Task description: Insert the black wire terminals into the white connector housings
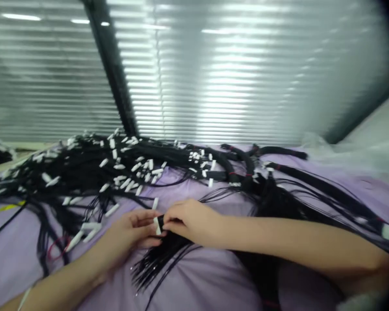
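My left hand (138, 228) reaches in from the lower left, its fingertips closed on a small white tag or connector (157, 225). This white piece sits at the end of a short black cable piece (161, 222). My right hand (192, 219) comes from the right and pinches that black piece between thumb and fingers, right beside the left fingertips. Just below the hands lies a bundle of black wires (149, 263) with bare, shiny ends fanned toward the lower left. Whether the held piece belongs to this bundle is hidden by my right hand.
A heap of black cables (84, 166) with many white connectors (147, 166) spans the back left. Thick black harnesses (330, 192) run to the right. A purple cloth (210, 280) covers the surface. Window blinds (233, 73) stand behind, and clear plastic (340, 155) lies back right.
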